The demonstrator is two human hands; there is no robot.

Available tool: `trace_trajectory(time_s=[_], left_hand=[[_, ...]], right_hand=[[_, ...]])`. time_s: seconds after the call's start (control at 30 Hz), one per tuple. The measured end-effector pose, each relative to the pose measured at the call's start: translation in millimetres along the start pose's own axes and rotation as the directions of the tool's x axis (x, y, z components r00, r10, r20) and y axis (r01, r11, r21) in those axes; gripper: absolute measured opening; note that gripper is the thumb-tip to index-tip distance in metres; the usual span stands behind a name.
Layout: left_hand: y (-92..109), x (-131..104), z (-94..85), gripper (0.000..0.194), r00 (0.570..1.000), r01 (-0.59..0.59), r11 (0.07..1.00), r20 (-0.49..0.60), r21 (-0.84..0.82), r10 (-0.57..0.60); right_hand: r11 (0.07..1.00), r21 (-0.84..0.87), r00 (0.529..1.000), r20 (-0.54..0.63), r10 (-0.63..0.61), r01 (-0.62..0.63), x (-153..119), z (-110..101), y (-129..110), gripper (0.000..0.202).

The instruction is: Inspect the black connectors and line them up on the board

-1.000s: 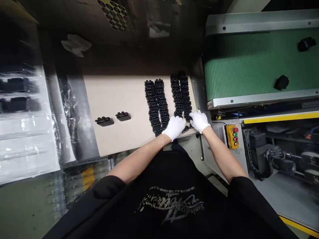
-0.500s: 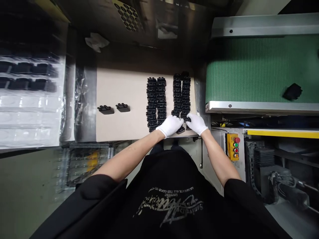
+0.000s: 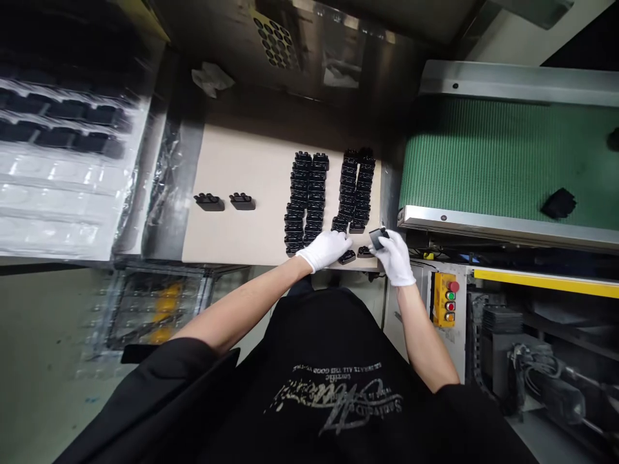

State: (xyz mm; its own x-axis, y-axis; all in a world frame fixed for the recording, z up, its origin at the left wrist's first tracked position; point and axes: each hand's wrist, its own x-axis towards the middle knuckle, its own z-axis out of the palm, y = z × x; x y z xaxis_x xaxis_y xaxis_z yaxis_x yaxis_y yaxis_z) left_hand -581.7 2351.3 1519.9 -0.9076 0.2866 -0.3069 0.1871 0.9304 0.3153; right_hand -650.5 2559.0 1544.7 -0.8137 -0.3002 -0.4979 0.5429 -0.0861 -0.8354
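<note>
White gloves cover both hands. My right hand (image 3: 396,258) grips a small black part (image 3: 378,239) by the right edge of the beige board (image 3: 261,238). My left hand (image 3: 326,249) rests at the near end of the black rows, its fingers bent beside a black part; whether they hold it is hidden. Black parts stand in a left double row (image 3: 307,193) and a right double row (image 3: 356,187). Loose black parts (image 3: 347,257) lie between my hands near the front edge. Two more, one of them a black block (image 3: 242,201), sit apart on the left.
A green conveyor (image 3: 474,161) on the right carries a black part (image 3: 559,203). Clear trays (image 3: 62,200) with black parts are at the left. A yellow button box (image 3: 443,299) is below the conveyor. Crumpled white material (image 3: 211,78) lies behind the board.
My right hand has moved right, away from the right rows, with a black part lifted in it. My left hand remains near the row ends. The camera view has tilted.
</note>
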Motion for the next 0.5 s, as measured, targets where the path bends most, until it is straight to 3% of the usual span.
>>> trace_trajectory(time_s=[0.07,0.1,0.13,0.17,0.2,0.23,0.27,0.3,0.37,0.43,0.5], left_hand=[[0.6,-14.3,-12.2,0.028,0.979,0.105,0.959,-0.142,-0.263,-0.146],[3.0,-25.3,-20.9,0.027,0.939,0.137,0.856,-0.209,-0.499,-0.272],[6.9,-38.8,-31.4,0.028,0.89,0.115,0.653,-0.214,-0.749,-0.402],[12.4,-54.4,-43.6,0.031,0.856,0.046,0.361,-0.15,-0.932,-0.495],[19.3,-71.5,-57.0,0.033,0.854,-0.03,0.04,-0.046,-0.999,-0.518],[27.4,-89.2,-71.0,0.034,0.885,-0.072,-0.257,0.057,-0.964,-0.462],[36.1,-106.6,-84.6,0.034,0.918,-0.081,-0.481,0.122,-0.873,-0.377],[45.2,-122.8,-97.0,0.032,0.944,-0.072,-0.631,0.152,-0.773,-0.294],[61.6,-149.5,-115.1,0.028,0.971,-0.052,-0.787,0.152,-0.615,-0.184],[72.2,-167.8,-122.7,0.026,0.984,-0.054,-0.848,0.117,-0.527,-0.135],[75.2,-180.3,-122.3,0.025,0.989,-0.074,-0.871,0.078,-0.486,-0.128]], right_hand=[[0.938,0.26,0.969,0.151,0.196,-0.23,-23.3,5.6,-11.0,0.04],[0.88,0.333,0.935,0.23,0.271,-0.338,-35.9,9.7,-17.1,0.037],[0.823,0.38,0.898,0.295,0.326,-0.423,-48.8,14.6,-23.8,0.035],[0.774,0.408,0.866,0.347,0.36,-0.485,-61.8,20.6,-30.7,0.034],[0.74,0.421,0.841,0.391,0.374,-0.525,-74.4,27.6,-38.0,0.036],[0.72,0.424,0.823,0.429,0.374,-0.549,-86.4,35.5,-45.3,0.037],[0.711,0.417,0.805,0.464,0.369,-0.566,-97.5,44.0,-52.5,0.037],[0.708,0.395,0.783,0.501,0.368,-0.586,-107.5,52.9,-59.4,0.037],[0.712,0.325,0.726,0.578,0.372,-0.623,-123.7,70.9,-70.8,0.035],[0.736,0.248,0.681,0.632,0.37,-0.63,-134.9,88.0,-78.0,0.033],[0.776,0.194,0.665,0.66,0.349,-0.6,-142.3,102.9,-80.9,0.033]])
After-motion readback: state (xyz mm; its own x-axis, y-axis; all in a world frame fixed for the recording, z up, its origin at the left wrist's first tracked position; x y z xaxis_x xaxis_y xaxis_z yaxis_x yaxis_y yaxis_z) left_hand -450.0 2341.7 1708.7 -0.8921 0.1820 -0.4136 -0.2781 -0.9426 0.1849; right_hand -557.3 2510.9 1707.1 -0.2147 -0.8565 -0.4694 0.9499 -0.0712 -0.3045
